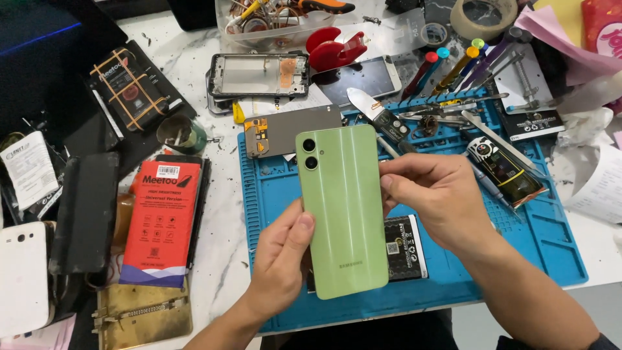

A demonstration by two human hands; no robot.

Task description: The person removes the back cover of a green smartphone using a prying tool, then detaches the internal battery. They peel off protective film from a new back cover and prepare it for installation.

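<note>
A light green phone (342, 210) with two rear camera lenses at its top left is held upright, back facing me, above a blue work mat (551, 249). My left hand (278, 262) grips its lower left edge with the thumb on the back. My right hand (440, 194) pinches its right edge near the middle. A black battery (405, 246) lies on the mat just behind the phone.
A grey inner plate (291, 129) and a phone frame (259, 74) lie behind the mat. A red box (162, 220), a black case (84, 210) and a white phone (23, 279) sit left. Screwdrivers (453, 65), tweezers (492, 139), a tape roll (483, 16) crowd the right.
</note>
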